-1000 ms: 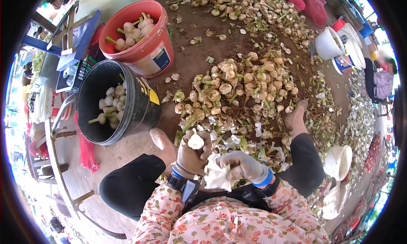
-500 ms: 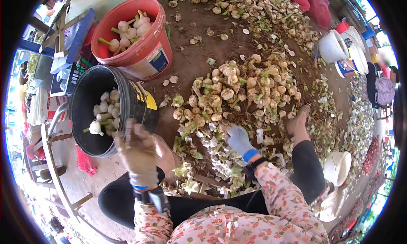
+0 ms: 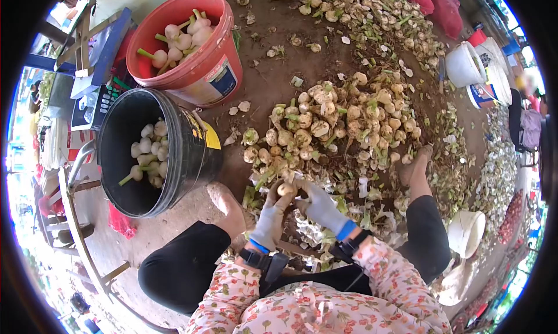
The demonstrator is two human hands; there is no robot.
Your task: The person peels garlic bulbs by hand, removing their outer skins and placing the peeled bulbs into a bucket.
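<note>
Garlic bulb (image 3: 285,189) sits at the dial's centre, pinched between thumb and fingertips of the gloved left hand (image 3: 271,219), while the right hand (image 3: 319,207) comes up close at four o'clock, fingers bent together, though whether they grip it I cannot tell. At eleven, the red bucket (image 3: 231,54) carries a blue-and-white label (image 3: 222,79), and at ten the black bucket (image 3: 186,160) a yellow one, print on both too small to read. Bare floor (image 3: 258,67) runs clear toward twelve, bounded by the red bucket's wall and the bulb pile's (image 3: 349,119) left edge.
</note>
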